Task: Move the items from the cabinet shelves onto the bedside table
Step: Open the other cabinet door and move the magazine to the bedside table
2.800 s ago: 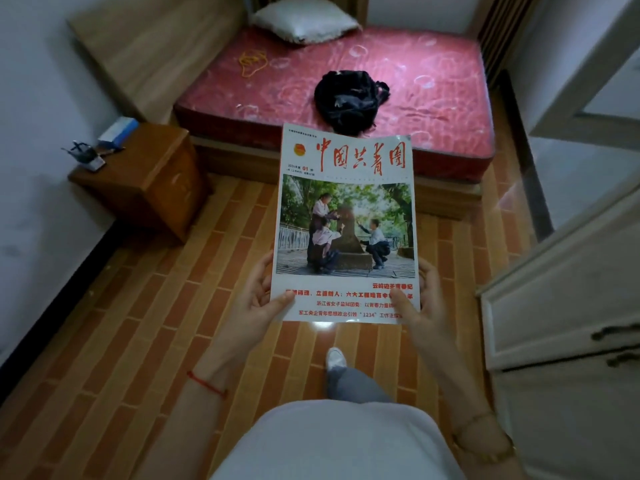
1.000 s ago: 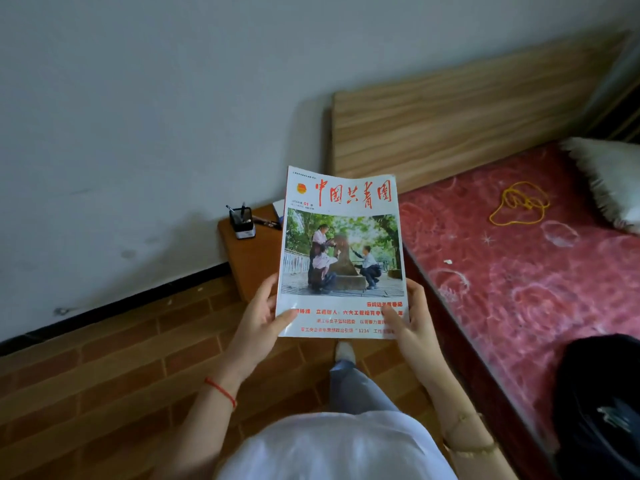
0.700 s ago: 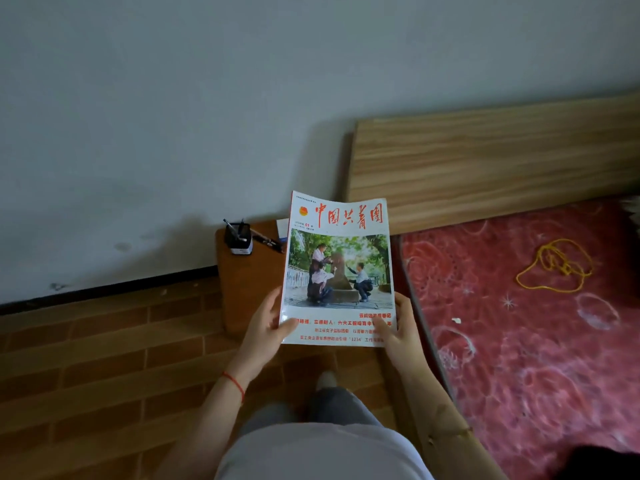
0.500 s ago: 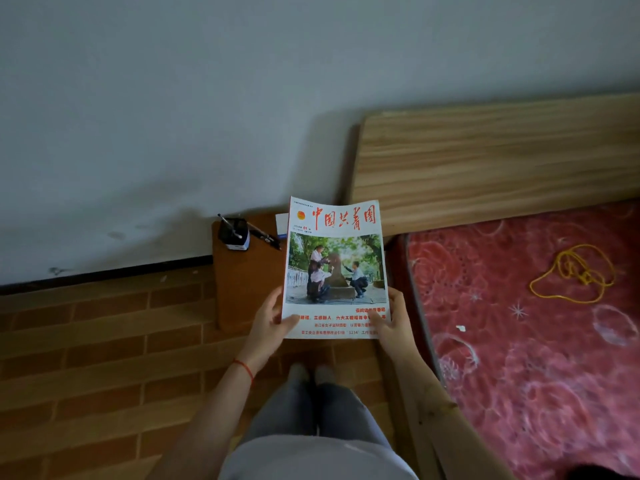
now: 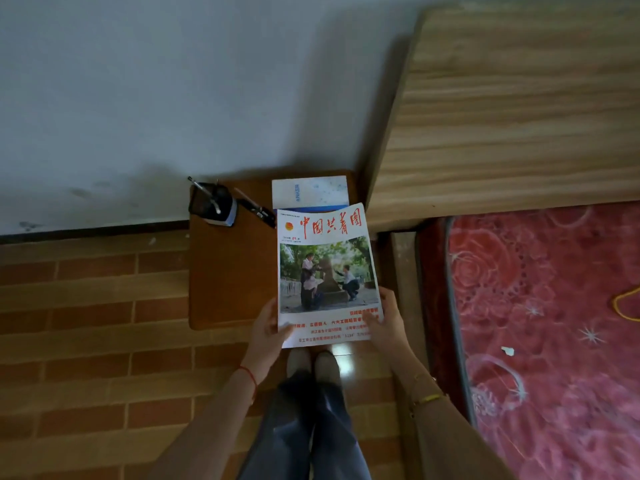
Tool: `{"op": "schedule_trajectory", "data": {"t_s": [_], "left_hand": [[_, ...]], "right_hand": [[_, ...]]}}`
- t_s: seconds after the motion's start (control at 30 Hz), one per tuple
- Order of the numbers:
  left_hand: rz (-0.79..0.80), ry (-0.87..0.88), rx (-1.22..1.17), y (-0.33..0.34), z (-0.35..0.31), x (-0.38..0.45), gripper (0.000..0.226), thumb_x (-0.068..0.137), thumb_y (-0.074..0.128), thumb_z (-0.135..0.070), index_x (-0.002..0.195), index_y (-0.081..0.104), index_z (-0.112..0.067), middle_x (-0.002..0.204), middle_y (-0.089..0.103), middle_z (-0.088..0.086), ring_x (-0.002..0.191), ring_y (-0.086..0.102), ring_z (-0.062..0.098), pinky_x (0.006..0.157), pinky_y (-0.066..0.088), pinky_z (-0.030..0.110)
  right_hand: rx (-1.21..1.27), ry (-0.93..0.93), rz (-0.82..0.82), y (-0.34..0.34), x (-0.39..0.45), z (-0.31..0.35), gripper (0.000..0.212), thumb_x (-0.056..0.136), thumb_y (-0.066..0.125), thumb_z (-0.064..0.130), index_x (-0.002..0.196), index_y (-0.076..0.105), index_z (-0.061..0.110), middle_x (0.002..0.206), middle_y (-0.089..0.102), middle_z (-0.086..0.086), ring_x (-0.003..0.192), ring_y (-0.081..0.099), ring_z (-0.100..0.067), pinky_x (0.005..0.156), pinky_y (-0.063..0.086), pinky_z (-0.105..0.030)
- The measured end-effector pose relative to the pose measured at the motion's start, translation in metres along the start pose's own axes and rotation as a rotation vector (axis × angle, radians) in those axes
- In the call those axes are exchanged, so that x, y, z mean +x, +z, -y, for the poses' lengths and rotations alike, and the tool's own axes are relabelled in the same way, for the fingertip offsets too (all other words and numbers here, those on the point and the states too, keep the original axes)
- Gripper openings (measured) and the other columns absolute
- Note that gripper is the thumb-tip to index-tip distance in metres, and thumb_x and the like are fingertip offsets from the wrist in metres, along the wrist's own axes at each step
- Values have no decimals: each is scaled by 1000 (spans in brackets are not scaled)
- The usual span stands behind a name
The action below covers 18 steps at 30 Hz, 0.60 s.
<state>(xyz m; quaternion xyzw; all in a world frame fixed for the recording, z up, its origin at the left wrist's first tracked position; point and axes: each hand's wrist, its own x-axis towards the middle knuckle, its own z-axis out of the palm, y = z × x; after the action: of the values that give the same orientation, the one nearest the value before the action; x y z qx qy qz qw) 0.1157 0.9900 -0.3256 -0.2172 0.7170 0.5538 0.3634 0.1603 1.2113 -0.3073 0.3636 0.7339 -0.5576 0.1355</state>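
Brown brick-patterned floor [image 5: 86, 341] fills the left side, meeting a grey wall [image 5: 156, 81] along a dark skirting line. Well to the left of the fingers and further from the person stands a black pen holder [image 5: 213, 207] on the back left corner of the wooden desk [image 5: 232, 278], with a pen sticking up out of it. Just beside the holder, toward the magazine, a dark pen [image 5: 254, 209] lies flat on the desk top.

A left hand [image 5: 268, 327], with a red string at the wrist, grips the lower left edge of a magazine [image 5: 325, 271]; its thumb lies curled over the cover and the rest of the fingers sit underneath, out of sight. The magazine has a white cover with red Chinese characters across the top and a photograph of people outdoors in the middle. It is held over the right half of the desk, its near edge reaching past the desk front above the person's shoes. Beyond its far edge, away from the fingers, a white box [image 5: 310, 192] with blue lettering rests at the back of the desk, partly covered by the magazine.

A right hand [image 5: 386, 323], with a gold bracelet at the wrist, holds the lower right edge of the magazine in the same way, thumb on top. To the right of these fingers runs a wooden headboard [image 5: 519, 116] and a bed with a red flowered mattress [image 5: 554, 341].
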Motion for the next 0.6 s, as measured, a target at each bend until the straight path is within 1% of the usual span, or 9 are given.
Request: {"op": "schedule_trajectory", "data": {"t_s": [0.07,0.13,0.27,0.37,0.43,0.5,0.6], "left_hand": [[-4,-21,-11,4,14,19,59,90,61,1,141,42,-22,128,63,2,119,60,24,88,56,39],[-4,-24,-29,6,26,37,60,90,60,1,142,42,-23,128,63,4,120,60,25,87,58,39],[-36,-8,-30,11,42,61,55,91,60,3,138,44,-22,125,64,7,116,60,22,86,58,38],[-55,13,-27,16,48,72,56,90,60,3,139,43,-17,122,64,7,112,62,21,79,60,28],[-79,47,8,20,50,78,58,89,61,3,140,42,-16,123,64,7,113,62,21,77,60,24],[-108,81,57,25,52,83,58,89,62,4,141,41,-13,126,62,9,114,61,22,78,59,21],[-175,123,132,31,54,87,60,89,62,4,143,39,-11,128,61,9,111,61,19,76,57,16]], "right_hand": [[-10,16,16,9,20,-18,40,91,53,-1,119,39,24,95,60,9,82,62,-2,54,50,-11],[-6,25,31,16,36,-34,42,91,53,0,122,37,24,96,59,10,82,62,-1,54,51,-11],[-7,34,23,26,59,-58,45,91,55,1,128,38,18,99,60,8,88,64,-6,56,52,-12],[-21,33,9,28,72,-64,42,91,56,2,126,40,20,95,59,11,82,62,0,54,50,-10],[-57,24,-5,30,78,-65,40,92,55,3,125,40,21,92,58,15,78,60,1,52,49,-8],[-110,20,-15,32,83,-66,39,92,54,4,126,41,20,93,58,14,79,61,-2,52,49,-8],[-221,-11,-50,38,87,-67,38,91,56,6,126,42,16,105,56,6,89,61,-10,55,47,-7]]}}
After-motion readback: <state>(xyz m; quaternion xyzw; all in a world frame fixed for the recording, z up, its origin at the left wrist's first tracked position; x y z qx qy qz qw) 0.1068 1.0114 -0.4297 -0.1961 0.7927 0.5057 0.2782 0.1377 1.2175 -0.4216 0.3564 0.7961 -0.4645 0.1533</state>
